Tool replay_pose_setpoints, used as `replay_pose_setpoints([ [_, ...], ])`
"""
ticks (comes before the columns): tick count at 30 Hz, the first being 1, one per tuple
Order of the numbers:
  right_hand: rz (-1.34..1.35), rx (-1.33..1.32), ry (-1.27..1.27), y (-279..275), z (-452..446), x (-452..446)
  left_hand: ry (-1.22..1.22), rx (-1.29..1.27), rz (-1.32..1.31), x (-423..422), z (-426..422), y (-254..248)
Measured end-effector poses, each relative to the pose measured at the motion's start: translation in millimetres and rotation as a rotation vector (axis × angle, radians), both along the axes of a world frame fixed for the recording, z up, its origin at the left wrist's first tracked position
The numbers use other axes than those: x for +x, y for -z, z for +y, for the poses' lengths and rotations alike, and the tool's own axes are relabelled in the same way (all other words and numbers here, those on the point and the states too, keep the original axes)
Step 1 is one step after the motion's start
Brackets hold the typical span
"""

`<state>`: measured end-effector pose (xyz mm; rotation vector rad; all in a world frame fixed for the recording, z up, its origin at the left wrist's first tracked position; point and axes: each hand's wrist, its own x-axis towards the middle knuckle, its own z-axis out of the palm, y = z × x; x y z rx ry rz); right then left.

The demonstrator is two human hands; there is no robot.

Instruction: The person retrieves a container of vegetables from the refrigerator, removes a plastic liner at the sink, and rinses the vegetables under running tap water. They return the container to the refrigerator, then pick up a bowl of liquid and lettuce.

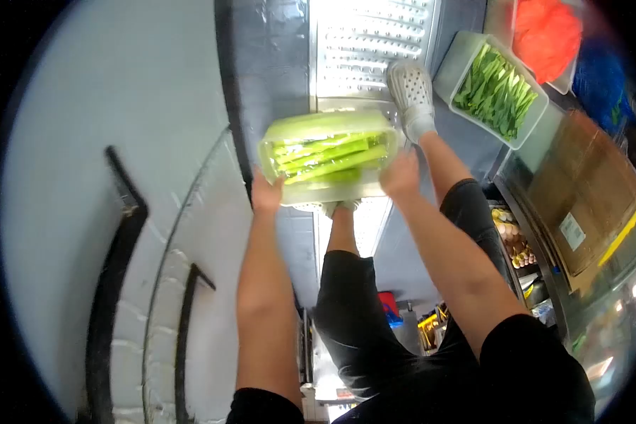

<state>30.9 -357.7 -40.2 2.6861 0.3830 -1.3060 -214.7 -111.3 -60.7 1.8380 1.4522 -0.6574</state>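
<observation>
Between my two hands is a translucent plastic tub (pixel 332 192) of long, pale green vegetable stalks (pixel 332 157), held in the air above the floor. The stalks look glossy; I cannot tell their exact kind. My left hand (pixel 267 191) grips the tub's left end, low on its side. At the opposite end, my right hand (pixel 401 173) is closed on the tub's edge, a little blurred. The tub hides part of the floor and most of one foot beneath it.
A metal grate (pixel 371 53) runs along the dark floor ahead. To the right stand a bin of cut leafy greens (pixel 498 92), a red plastic bag (pixel 546 35) and a cardboard box (pixel 586 187). White doors with dark handles (pixel 113 268) line the left.
</observation>
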Motion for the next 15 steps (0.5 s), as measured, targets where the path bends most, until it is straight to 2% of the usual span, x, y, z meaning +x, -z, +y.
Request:
replay_pose_setpoints([
  [1, -0.029, 0.175, 0.114, -59.3, 55.4, 14.7, 0.006, 0.03, -0.048, 9.8, -5.9, -19.6],
  [2, 0.055, 0.459, 0.138, -83.8, 84.3, 11.8, -0.039, 0.031, -0.03, 18.8, -15.3, -44.6],
  [3, -0.056, 0.796, 0.035, -121.5, 122.8, 2.1, -0.059, 0.035, -0.052, 21.6, -27.3, -67.1],
  [4, 0.202, 1.079, 0.25, -165.8, 165.6, 2.4, -0.08, 0.02, -0.083, 20.9, -43.5, -93.0],
  [6, 0.222, 1.676, 0.065, -248.5, 246.2, -5.7, -0.126, -0.041, -0.147, 13.6, -84.6, -149.9],
  [7, 0.22, 1.767, -0.015, -308.9, 271.2, 5.6, -0.141, -0.075, -0.169, 7.9, -105.3, -182.4],
  [9, 0.173, 1.961, 0.081, -388.2, 308.1, -5.9, -0.165, -0.151, -0.208, -2.3, -142.8, -247.5],
  [12, 0.313, 1.631, 0.103, -462.4, 319.2, -9.2, -0.168, -0.242, -0.254, -18.5, -179.8, -322.5],
  [15, 0.33, 1.466, 0.061, -487.1, 323.8, -0.7, -0.15, -0.294, -0.303, -30.4, -195.0, -363.4],
])
